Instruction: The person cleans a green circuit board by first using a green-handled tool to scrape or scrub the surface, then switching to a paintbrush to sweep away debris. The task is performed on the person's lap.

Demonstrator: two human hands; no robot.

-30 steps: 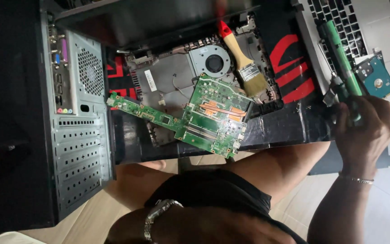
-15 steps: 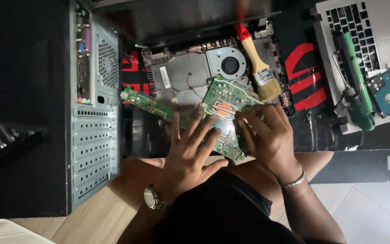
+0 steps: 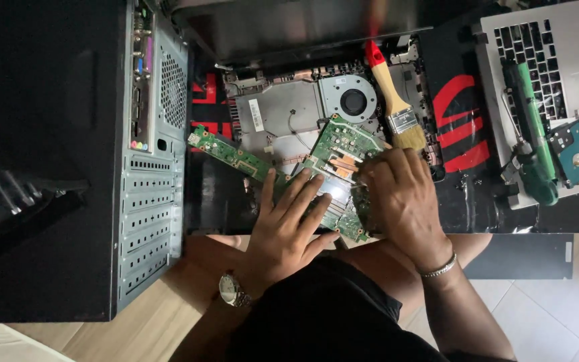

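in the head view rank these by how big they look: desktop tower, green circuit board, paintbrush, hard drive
1. desktop tower, by far the largest
2. green circuit board, partly under both hands
3. paintbrush
4. hard drive, smallest

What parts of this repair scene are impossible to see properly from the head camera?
- Green circuit board: its near middle is covered by the left hand and right hand.
- Right hand's fingertips: curled down onto the board, so any small part under them is hidden.
- Desktop tower case: its dark side panel shows no detail.
- Silver laptop: cut off by the top and right edges.
- Paintbrush: handle tip blurred.
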